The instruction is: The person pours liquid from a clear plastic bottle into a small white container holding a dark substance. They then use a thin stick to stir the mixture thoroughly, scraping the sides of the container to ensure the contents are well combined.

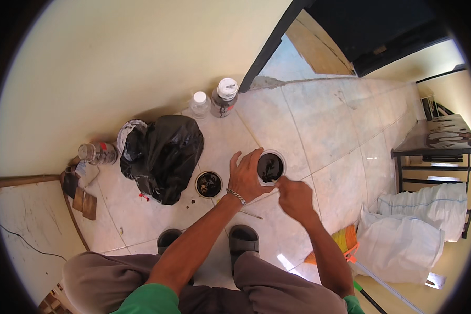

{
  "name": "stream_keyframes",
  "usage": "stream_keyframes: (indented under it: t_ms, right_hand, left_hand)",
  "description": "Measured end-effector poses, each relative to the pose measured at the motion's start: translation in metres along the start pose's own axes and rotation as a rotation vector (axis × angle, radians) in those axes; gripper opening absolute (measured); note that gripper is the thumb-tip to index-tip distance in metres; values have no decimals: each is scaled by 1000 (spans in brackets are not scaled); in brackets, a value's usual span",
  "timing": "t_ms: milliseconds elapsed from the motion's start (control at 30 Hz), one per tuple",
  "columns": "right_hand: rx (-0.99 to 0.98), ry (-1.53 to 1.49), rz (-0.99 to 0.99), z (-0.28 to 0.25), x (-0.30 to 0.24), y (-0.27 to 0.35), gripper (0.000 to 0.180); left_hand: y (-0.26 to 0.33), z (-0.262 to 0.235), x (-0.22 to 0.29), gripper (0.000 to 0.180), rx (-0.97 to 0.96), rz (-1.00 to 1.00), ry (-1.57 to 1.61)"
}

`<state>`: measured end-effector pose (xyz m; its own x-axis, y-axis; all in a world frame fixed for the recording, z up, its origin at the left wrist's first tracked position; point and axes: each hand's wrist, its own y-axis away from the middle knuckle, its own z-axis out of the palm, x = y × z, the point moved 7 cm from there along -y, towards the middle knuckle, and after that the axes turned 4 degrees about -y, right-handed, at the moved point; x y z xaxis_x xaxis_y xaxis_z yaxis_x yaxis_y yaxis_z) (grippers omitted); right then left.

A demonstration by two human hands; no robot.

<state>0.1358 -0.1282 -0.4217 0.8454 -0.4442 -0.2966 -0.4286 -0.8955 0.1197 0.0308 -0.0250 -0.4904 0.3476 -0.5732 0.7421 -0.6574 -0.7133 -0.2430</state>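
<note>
A round white-rimmed tub (283, 160) of dark brown or black liquid stands on the tiled floor in front of me. My left hand (246, 175) grips its left side, thumb and fingers curved along the wall. At the tub's near right rim is my right hand (296, 198), its fingers closed; whatever they pinch is hidden. Left of my wrist sits an open can (209, 184) with dark residue inside. A thin stick (250, 214) lies on the floor below my left hand.
Along the wall stand a black plastic bag (175, 149), a clear bottle (199, 104), a white-lidded jar (225, 97) and another jar (98, 153). White sacks (397, 240), a broom (346, 242) and a low table (445, 133) are at the right. My sandals (244, 238) are close by.
</note>
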Motion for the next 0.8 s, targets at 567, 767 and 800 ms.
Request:
stream_keyframes:
  t_ms: [567,767,800]
  right_hand:
    - [-13,-8,-43,-1,-1,1,7]
    - [-30,-10,-60,-1,2,-1,18]
    - [21,-2,-58,0,6,0,15]
  left_hand:
    - [1,2,-1,114,-28,4,20]
    - [0,0,1,112,-35,15,-27]
    - [0,1,2,112,-32,18,-25]
